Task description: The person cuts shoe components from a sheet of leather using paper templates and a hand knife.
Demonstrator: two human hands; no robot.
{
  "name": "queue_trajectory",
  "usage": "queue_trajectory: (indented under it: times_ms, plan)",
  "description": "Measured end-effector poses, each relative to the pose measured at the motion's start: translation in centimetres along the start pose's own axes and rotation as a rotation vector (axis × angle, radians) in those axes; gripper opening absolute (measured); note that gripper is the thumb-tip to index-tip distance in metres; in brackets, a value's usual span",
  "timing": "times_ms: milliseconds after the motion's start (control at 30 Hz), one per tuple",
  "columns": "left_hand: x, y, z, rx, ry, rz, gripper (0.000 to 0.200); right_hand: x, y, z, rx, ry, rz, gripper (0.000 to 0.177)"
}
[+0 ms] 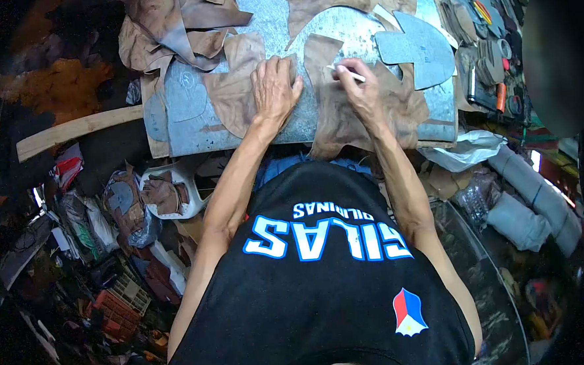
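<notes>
My left hand [274, 89] lies flat, fingers spread a little, on a brown leather piece [229, 100] on the metal-topped table [191, 143]. In my right hand [360, 90] is a thin white marking pen [354, 76], pinched between thumb and fingers, its tip pointing left over a second brown leather piece [333, 117]. That piece reaches past the table's front edge. A grey rounded template [424, 53] lies to the right of my right hand.
Brown leather pieces [158, 24] are heaped at the table's back left. Tools and an orange-handled item [501, 97] lie at the right. A wooden strip [78, 131] juts out left. Below stand a white plastic stool [190, 188] and wrapped rolls [533, 186].
</notes>
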State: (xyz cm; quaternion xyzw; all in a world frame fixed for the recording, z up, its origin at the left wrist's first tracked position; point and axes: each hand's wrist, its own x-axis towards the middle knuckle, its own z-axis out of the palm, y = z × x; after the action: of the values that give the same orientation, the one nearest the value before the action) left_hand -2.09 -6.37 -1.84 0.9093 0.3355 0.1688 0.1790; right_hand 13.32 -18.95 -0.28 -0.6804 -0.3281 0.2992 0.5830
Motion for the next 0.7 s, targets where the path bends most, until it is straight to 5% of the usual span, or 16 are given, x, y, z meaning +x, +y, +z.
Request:
queue_trajectory:
  times_ms: [700]
  plan:
    - [-0.9,-0.6,1.0,-0.093,0.163,0.001,0.035,4.3,1.6,4.9,-0.154,-0.214,-0.003,0.022]
